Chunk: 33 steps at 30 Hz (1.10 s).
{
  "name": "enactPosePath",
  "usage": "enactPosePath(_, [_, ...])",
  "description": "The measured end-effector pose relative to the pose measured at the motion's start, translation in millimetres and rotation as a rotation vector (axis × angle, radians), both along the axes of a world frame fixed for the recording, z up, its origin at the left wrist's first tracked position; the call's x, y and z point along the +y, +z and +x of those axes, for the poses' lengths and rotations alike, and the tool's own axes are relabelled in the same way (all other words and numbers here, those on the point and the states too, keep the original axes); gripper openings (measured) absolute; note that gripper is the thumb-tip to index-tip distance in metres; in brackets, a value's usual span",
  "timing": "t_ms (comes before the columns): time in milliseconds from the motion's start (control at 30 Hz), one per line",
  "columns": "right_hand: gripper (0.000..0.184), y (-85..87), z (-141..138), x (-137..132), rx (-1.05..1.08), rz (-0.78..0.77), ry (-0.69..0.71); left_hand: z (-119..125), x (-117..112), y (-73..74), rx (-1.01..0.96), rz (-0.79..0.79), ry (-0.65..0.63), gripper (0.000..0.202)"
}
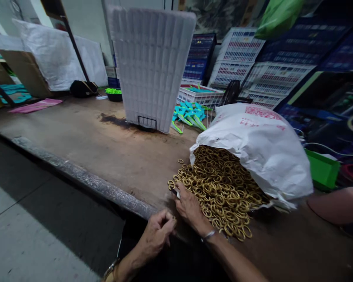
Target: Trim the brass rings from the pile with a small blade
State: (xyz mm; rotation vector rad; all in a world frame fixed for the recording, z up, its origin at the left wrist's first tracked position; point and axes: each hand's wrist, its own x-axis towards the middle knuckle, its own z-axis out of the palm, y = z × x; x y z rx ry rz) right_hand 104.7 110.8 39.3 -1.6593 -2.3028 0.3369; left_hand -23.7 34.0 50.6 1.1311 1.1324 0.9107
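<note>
Many gold-coloured rings (223,188) spill in a heap from the mouth of a large white woven sack (253,137) lying on its side. My right hand (191,207) is at the heap's left edge, its fingers bent and touching or close to the outermost rings. A small black and white thing (175,192) shows at those fingers; I cannot tell whether it is a tool or a finger wrap. Closed over the table's front edge, my left hand (159,232) has thumb and forefinger pressed together. What it pinches, if anything, is too small to name.
A tall whitish ribbed panel (153,66) stands upright in a black wire stand (147,123). Behind the sack are turquoise and green pieces (191,113), a white crate (198,96) and stacked crates (238,47). A green tray (323,168) lies right; a black bowl (114,95) sits farther back.
</note>
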Motion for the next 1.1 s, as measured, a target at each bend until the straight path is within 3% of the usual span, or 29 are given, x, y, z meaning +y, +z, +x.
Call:
enactPosePath(200, [0.018,8.6,-21,21,-0.243,-0.071,-0.04,-14,10,5.4,0.448,0.395,0.02,0.014])
enactPosePath(267, [0.018,10.1,-20,21,-0.277,-0.094,-0.038,-16,12,10.8,0.671,0.55,-0.073,0.009])
enactPosePath(433, [0.022,1.9,-3,19,-0.28,-0.098,-0.008,-17,16,23.8,1.061,0.858,-0.463,0.018])
enactPosePath(500, [0.02,-4.0,7,16,-0.26,-0.068,-0.012,-14,17,26.1,1.117,0.93,-0.574,0.018])
enactPosePath(600, [0.016,-11.9,20,9,-0.229,-0.037,-0.025,-7,19,25.0,1.123,1.021,-0.645,0.012])
enactPosePath(767, [0.014,-14.9,37,-2,-0.135,-0.006,-0.045,-2,21,22.4,1.109,1.081,-0.663,0.009])
enactPosePath(1100, [0.023,-2.3,59,-18,0.218,0.032,-0.108,7,24,27.6,1.151,1.045,-0.722,0.011])
